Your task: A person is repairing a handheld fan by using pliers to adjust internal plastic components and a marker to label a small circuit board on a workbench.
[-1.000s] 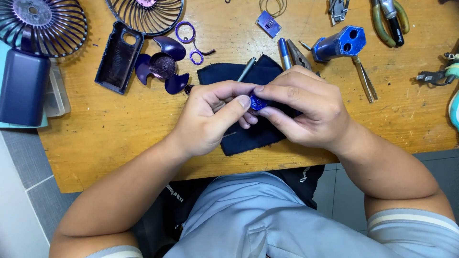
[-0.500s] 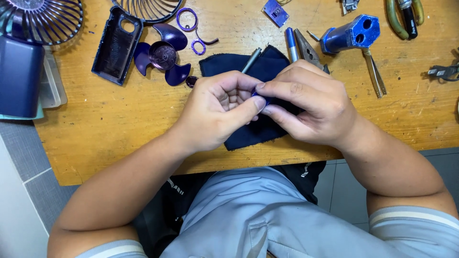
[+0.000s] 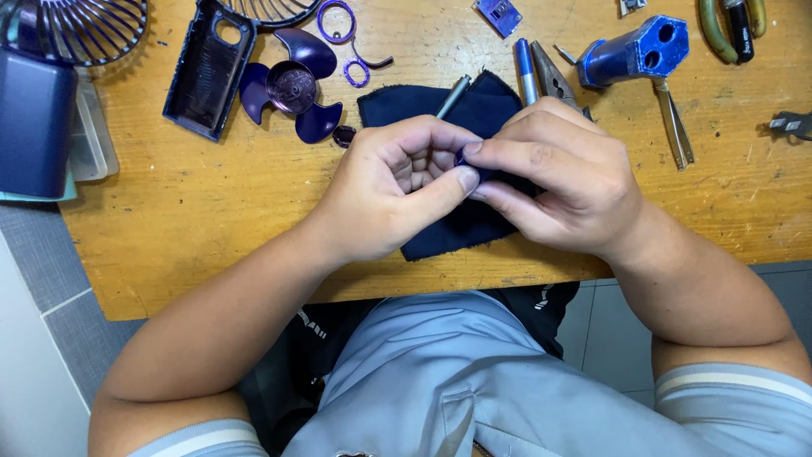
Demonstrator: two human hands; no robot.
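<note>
1. I see both hands meeting over the dark cloth on the wooden desk; the cloth is my landmark for everything else.
2. Left hand: fingers curled inward, thumb stretched to the right; its grip is pinched on a small dark blue part just above the cloth's middle.
3. Right hand: fingertips pressed to the same part from the other side, grip clenched on it; most of the part is hidden between the fingers, so I cannot tell its shape.
4. A thin grey rod lies slanted on the cloth's upper edge, partly behind the left hand.
5. Left of the cloth: a purple fan blade, a small dark oval piece between blade and cloth, then a dark rectangular casing; further left a wire fan grille above a navy block.
6. Above-left of the cloth: a purple ring.
7. Right of the cloth: a blue-handled tool and pliers just beside its top corner; beyond them a blue motor housing and tweezers.
</note>
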